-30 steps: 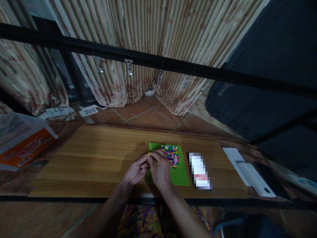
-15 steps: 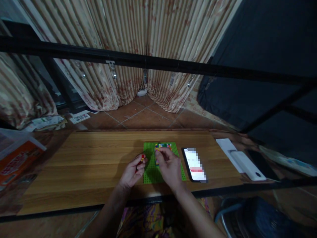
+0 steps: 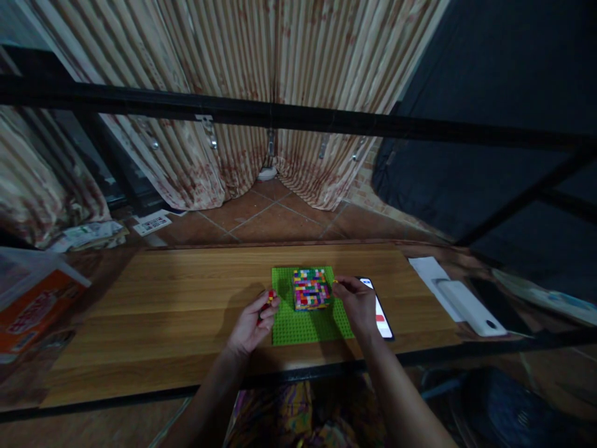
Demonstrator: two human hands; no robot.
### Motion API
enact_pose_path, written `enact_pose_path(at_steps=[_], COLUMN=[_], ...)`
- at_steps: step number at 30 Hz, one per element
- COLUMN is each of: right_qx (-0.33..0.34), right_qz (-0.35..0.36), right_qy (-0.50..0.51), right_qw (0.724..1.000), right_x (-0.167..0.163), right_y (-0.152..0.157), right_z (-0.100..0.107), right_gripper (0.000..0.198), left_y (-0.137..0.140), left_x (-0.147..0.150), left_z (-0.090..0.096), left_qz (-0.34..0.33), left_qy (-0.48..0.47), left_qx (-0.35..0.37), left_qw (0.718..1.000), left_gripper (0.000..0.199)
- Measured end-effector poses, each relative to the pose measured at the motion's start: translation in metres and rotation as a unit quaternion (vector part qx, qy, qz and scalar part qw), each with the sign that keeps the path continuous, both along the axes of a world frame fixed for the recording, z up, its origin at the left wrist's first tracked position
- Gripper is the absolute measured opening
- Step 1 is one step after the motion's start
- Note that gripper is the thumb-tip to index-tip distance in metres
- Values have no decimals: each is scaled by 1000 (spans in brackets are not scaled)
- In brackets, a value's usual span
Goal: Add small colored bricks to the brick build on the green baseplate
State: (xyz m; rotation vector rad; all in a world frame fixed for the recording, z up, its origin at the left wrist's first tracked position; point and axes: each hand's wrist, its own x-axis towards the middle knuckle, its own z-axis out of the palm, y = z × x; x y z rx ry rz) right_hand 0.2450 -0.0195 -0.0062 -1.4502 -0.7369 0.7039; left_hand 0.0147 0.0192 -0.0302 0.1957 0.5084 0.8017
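Note:
A block of many-coloured toy bricks (image 3: 311, 290) stands on the upper middle of a green baseplate (image 3: 298, 331). Left of the plate, my left hand (image 3: 255, 323) is closed around several small toy bricks (image 3: 271, 295), red and yellow ones showing at the fingertips. My right hand (image 3: 358, 303) is just right of the brick block, apart from it, and pinches a small yellow brick (image 3: 334, 283) between thumb and finger. Part of the phone (image 3: 383, 323) is hidden behind that hand.
The wooden table (image 3: 177, 311) bears the plate and the phone. To the right lie white paper (image 3: 428, 270) and a white device (image 3: 471, 308). A plastic container with an orange label (image 3: 40, 311) stands at the left. A dark metal bar (image 3: 303, 115) crosses ahead, before striped curtains (image 3: 233, 56).
My right hand has moved right, off the brick block, uncovering it and now covering part of the phone. A yellow brick shows in its fingertips. My left hand has barely moved.

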Motion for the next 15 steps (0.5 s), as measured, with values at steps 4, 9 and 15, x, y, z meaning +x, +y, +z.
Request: enact_pose_path(at_steps=[4,9,15], right_qx=[-21,-18,-8], right_qz=[5,17,32], right_qy=[-16,1,59], right_qw=[1000,1000,998], right_x=[3,0,-2], right_y=[11,26,37], right_z=[-7,-10,-6], right_gripper=[27,28,31], left_y=[0,0,0], left_x=[0,0,-1], left_z=[0,-3,-4], left_qz=[-5,0,-7], left_qy=[6,10,6], left_qx=[8,20,28], left_qw=[1000,1000,1000], left_gripper=[13,8,9])
